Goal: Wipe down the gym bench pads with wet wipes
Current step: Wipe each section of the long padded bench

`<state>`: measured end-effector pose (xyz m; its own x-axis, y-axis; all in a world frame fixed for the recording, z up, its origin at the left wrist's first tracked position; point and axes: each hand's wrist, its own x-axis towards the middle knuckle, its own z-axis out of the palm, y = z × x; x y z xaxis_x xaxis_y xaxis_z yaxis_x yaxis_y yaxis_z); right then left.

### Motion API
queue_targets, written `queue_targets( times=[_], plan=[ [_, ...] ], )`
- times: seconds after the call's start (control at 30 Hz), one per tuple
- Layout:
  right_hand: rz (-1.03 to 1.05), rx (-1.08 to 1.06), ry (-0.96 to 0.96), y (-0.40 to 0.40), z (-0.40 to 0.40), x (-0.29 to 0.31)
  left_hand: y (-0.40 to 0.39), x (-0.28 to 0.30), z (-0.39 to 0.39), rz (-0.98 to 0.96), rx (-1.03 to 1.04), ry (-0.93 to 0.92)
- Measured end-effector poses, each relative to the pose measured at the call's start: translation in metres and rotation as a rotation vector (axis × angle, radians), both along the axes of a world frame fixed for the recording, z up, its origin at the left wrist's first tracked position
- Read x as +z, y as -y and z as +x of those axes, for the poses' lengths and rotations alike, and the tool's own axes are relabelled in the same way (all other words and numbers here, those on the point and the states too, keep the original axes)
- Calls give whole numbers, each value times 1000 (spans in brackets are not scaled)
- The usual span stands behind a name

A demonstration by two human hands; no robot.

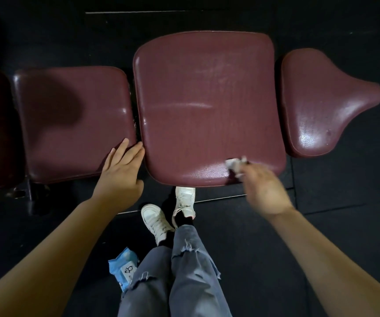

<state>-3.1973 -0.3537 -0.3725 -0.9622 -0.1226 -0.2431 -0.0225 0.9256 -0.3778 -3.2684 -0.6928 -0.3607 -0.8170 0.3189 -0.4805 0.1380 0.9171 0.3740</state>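
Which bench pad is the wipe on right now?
The large middle pad: the right hand holds the crumpled wet wipe on its near edge. The left hand rests on the left pad.

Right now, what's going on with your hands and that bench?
Right hand rubbing crumpled wet wipe on middle pad, near edge. Left hand flat on left pad. Nothing blocking.

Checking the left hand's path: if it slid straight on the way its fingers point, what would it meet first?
Likely nothing new: the left hand already rests at the dark-red square vinyl pad, fingers pointing across it. Its surface looks free ahead.
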Motion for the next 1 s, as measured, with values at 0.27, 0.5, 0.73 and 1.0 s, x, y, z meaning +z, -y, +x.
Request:
queue_targets(
  times=[0.27,0.5,0.73,1.0],
  plan=[
    [-192,-1201,109,-57,9,-8,-1,1,-1,10,8,0],
    [-397,29,36,82,-40,28,2,2,-2,20,-7,-2],
    [-329,1010,-27,136,-110,2,9,-1,-5,91,10,-16],
    [-121,824,-96,160,-287,1,10,1,-4,72,27,-47]
  ],
)
